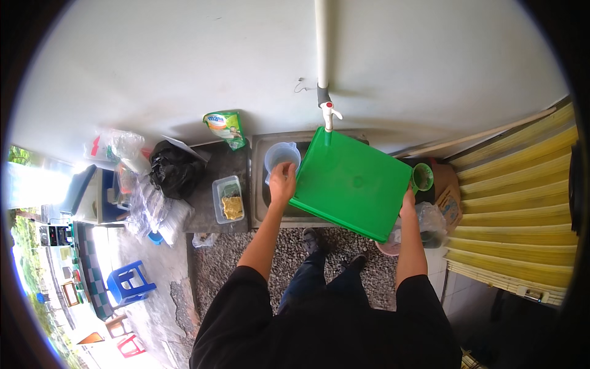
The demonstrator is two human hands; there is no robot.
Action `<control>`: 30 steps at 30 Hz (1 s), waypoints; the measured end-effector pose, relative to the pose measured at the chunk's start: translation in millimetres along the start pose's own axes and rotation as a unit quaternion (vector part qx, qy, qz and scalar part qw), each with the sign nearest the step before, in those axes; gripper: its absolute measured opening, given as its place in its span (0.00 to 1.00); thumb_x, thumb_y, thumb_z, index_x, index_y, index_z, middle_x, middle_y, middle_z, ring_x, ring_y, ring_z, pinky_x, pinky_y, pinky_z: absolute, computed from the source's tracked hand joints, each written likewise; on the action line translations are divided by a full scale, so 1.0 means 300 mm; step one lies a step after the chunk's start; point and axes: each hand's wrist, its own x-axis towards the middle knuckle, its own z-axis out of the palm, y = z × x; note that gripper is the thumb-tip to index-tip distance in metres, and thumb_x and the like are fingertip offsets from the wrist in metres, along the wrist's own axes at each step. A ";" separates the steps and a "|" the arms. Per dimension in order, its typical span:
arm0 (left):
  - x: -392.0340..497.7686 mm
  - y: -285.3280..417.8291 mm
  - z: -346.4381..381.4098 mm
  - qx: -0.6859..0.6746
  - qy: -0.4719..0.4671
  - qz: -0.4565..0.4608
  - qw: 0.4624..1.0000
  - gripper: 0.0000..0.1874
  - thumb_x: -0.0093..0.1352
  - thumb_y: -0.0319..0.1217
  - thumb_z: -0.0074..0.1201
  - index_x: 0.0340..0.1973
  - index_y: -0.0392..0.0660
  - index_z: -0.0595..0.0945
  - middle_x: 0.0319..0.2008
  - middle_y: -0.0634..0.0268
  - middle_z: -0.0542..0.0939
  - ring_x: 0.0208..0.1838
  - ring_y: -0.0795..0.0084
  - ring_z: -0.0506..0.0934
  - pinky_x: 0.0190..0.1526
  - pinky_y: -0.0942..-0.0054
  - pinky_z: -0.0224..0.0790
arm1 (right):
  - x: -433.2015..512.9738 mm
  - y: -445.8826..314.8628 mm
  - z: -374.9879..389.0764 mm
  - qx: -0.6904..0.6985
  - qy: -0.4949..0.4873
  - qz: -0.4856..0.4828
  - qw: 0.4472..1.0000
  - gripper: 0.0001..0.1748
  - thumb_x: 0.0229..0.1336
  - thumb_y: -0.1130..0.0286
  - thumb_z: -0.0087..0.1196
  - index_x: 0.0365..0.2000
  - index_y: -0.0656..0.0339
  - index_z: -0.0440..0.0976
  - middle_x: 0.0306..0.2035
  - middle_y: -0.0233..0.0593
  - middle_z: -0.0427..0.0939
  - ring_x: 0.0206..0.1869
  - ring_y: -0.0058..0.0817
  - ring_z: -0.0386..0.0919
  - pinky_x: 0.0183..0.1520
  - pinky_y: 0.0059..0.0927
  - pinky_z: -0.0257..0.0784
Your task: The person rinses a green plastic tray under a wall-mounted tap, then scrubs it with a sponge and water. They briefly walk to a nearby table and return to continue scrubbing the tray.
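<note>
A large green plastic lid or tray (355,182) is tilted over a metal sink (260,203), just below a white tap (328,113). My right hand (407,202) grips its right edge. At its left edge is my left hand (282,182), fingers bent, over a translucent bluish plastic jug (278,153) in the sink; whether the fingers hold anything cannot be told. On the dark counter left of the sink, a clear plastic container (220,203) holds a yellow sponge (232,208) and something dark green.
A green and white pouch (226,128) leans on the wall beside a black plastic bag (170,168). Right of the sink are a green dipper (422,177), a clear plastic bag (429,217) and a yellow corrugated panel (516,198). Gravel (258,251) lies underfoot; a blue stool (130,282) stands left.
</note>
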 end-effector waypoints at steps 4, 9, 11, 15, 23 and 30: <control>-0.066 0.004 0.002 0.043 -0.056 -0.134 0.988 0.27 0.75 0.50 0.53 0.50 0.36 0.85 0.45 0.47 0.87 0.52 0.48 0.84 0.56 0.57 0.73 | 0.004 0.012 -0.036 -0.001 -0.030 0.012 0.999 0.36 0.74 0.39 0.42 0.57 0.62 0.76 0.44 0.34 0.83 0.43 0.28 0.83 0.43 0.32 0.80; -0.114 -0.079 0.023 -0.013 -0.125 -0.225 0.966 0.31 0.76 0.55 0.48 0.52 0.38 0.85 0.47 0.45 0.86 0.54 0.48 0.83 0.58 0.58 0.72 | 0.027 0.069 -0.070 -0.008 -0.028 0.025 0.999 0.35 0.73 0.38 0.45 0.54 0.62 0.78 0.43 0.33 0.82 0.41 0.27 0.83 0.41 0.32 0.79; -0.131 -0.124 0.043 -0.024 -0.132 -0.213 0.968 0.32 0.76 0.56 0.47 0.55 0.38 0.83 0.50 0.44 0.85 0.57 0.48 0.82 0.60 0.58 0.70 | 0.018 0.080 -0.067 0.009 -0.019 0.012 1.000 0.36 0.72 0.37 0.46 0.53 0.62 0.78 0.42 0.33 0.82 0.40 0.28 0.83 0.41 0.32 0.79; -0.148 -0.206 0.103 -0.043 -0.109 -0.179 0.977 0.34 0.78 0.57 0.42 0.60 0.39 0.80 0.56 0.43 0.83 0.63 0.46 0.78 0.64 0.58 0.66 | -0.025 0.037 -0.032 0.032 0.016 -0.019 0.999 0.37 0.72 0.36 0.46 0.54 0.62 0.78 0.42 0.34 0.83 0.40 0.29 0.83 0.42 0.32 0.78; -0.108 -0.241 0.264 -0.109 -0.092 -0.164 0.976 0.37 0.79 0.60 0.35 0.62 0.40 0.78 0.61 0.40 0.78 0.67 0.42 0.73 0.68 0.55 0.61 | -0.084 -0.150 -0.002 -0.016 0.039 -0.091 0.995 0.38 0.72 0.37 0.45 0.54 0.64 0.79 0.46 0.36 0.83 0.43 0.30 0.83 0.44 0.34 0.78; -0.098 -0.102 0.199 -0.056 -0.102 -0.177 0.977 0.37 0.78 0.62 0.39 0.56 0.39 0.82 0.53 0.40 0.82 0.60 0.40 0.77 0.62 0.53 0.65 | 0.009 -0.112 -0.038 0.041 0.019 -0.048 0.998 0.39 0.72 0.35 0.44 0.58 0.62 0.76 0.49 0.37 0.81 0.49 0.29 0.82 0.49 0.34 0.78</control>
